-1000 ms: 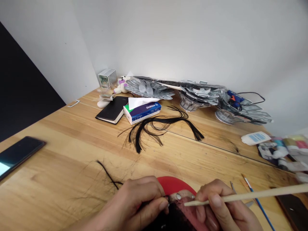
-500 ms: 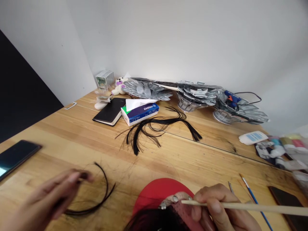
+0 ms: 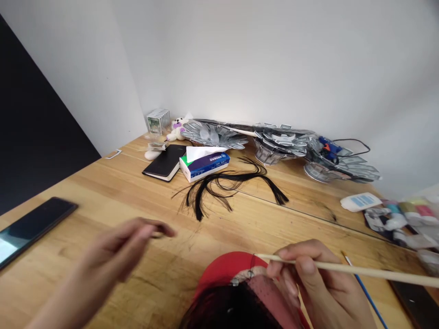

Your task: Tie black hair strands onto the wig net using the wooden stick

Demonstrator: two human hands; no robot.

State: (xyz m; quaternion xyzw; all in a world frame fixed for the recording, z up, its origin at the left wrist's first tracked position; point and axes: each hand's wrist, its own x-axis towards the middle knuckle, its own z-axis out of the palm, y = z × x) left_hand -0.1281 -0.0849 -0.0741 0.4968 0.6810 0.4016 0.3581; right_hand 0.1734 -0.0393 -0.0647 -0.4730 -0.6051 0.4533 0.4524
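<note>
In front of me is a rounded red form (image 3: 224,266). A pink mesh piece (image 3: 267,294) lies on it, with dark dots, a pale lace edge and small shiny pin heads. Black hair (image 3: 229,308) covers the near side. My right hand (image 3: 317,283) grips a thin, pale wooden stick (image 3: 363,272) and rests against the mesh. A fine dark strand (image 3: 253,262) runs from the stick's tip to the lace edge. To the left, my left hand (image 3: 132,251) hovers over the table, thumb and forefinger pinched. Blur hides what they hold, if anything.
Loose black hair bundles (image 3: 240,178) lie mid-table, near a tissue box (image 3: 209,165) and a black notebook (image 3: 166,162). A phone (image 3: 34,228) is at left. Grey panelled models (image 3: 274,141) line the wall. A paintbrush (image 3: 368,297) and dark flat object (image 3: 416,297) lie right.
My left hand has moved right and up, and the curved hair strand below it no longer shows. The stick's tip has risen from the lace edge, drawing out a fine strand.
</note>
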